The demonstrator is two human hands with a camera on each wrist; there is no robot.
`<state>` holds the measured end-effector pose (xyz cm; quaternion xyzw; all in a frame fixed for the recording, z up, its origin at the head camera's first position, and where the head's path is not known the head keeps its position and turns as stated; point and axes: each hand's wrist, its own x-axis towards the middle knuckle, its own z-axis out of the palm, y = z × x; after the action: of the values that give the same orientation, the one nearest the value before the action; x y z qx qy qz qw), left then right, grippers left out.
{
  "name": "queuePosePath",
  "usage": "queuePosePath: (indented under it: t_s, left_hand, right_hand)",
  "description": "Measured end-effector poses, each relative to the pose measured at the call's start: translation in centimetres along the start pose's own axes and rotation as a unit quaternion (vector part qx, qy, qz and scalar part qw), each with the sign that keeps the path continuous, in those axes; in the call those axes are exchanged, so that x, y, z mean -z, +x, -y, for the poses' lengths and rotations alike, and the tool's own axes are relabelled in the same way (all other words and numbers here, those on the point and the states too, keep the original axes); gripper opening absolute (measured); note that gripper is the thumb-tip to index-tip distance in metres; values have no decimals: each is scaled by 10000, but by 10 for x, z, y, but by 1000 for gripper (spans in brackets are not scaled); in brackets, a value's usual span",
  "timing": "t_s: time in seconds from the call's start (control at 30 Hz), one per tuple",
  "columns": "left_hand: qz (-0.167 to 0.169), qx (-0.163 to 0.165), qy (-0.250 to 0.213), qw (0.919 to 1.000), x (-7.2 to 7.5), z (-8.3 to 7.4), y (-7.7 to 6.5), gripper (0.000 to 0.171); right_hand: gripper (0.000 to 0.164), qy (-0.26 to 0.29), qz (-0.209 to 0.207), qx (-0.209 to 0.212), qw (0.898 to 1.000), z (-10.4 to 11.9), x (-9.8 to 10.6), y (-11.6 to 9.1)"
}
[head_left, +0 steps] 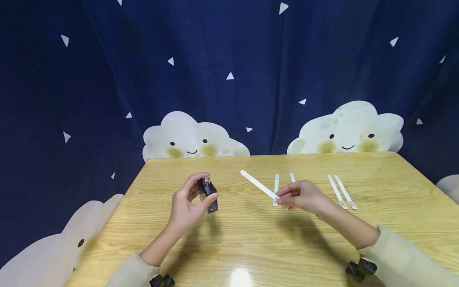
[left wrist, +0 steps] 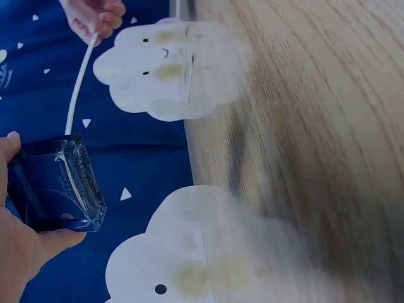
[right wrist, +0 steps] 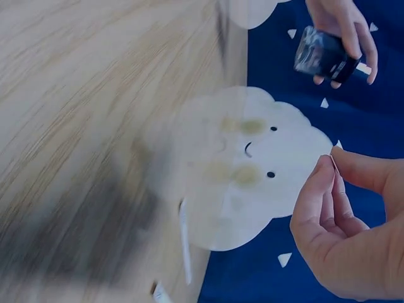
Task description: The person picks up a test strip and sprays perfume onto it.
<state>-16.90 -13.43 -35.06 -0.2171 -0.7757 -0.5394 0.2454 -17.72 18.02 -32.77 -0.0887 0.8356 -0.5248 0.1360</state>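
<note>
My left hand (head_left: 187, 205) grips a dark glass perfume bottle (head_left: 211, 201) above the table, with the index finger on its spray top and the thumb along its side. In the left wrist view the bottle (left wrist: 60, 183) shows a thick clear glass base. Between thumb and fingertips my right hand (head_left: 301, 196) pinches one end of a white paper test strip (head_left: 258, 184), which slants up and left toward the bottle. Strip and bottle are apart. From the right wrist, the pinched strip is seen nearly edge-on at the fingertips, and the bottle (right wrist: 325, 55) appears beyond.
On the wooden table (head_left: 244, 239) lie more white strips: one (head_left: 276, 185) just behind the right hand, another (head_left: 292, 177) partly hidden by it, and a pair (head_left: 342, 192) farther right. A dark blue curtain (head_left: 215, 59) with clouds and triangles hangs behind the table.
</note>
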Motion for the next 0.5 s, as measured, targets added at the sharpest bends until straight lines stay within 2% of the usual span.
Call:
queuePosePath:
  t_s: [0.27,0.5]
  left_hand:
    - [124,-308,59,9994,-6,-6,3,47]
    - [160,-195,-18,9997,-7,-6,2,48]
  right_hand:
    - [29,15,-87,183,9998,18,-9,-8]
    - [26,-25,-164,297,9994,27,-12,-9]
